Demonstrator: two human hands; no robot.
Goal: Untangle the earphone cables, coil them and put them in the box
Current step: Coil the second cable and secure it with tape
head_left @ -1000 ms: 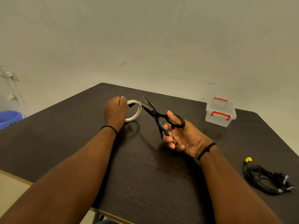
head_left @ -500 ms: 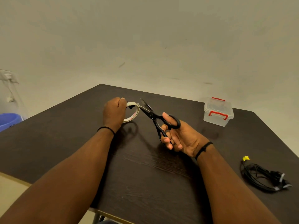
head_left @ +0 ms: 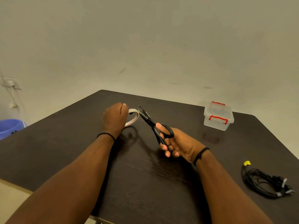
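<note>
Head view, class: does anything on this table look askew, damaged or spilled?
Nothing stands out. The box sits upright with its lid on, the earphone cables lie in a loose bundle near the table's right edge, and nothing has spilled.

bare room: plain wall [head_left: 145, 38], dark table [head_left: 64, 143].

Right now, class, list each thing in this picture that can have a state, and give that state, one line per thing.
Left hand: grips the tape roll.
Tape roll: held upright off the table.
Right hand: holds the scissors.
Scissors: blades open, tips at the tape roll.
Box: lid on, red clips down.
Earphone cables: bundled, lying on the table, untouched.
</note>
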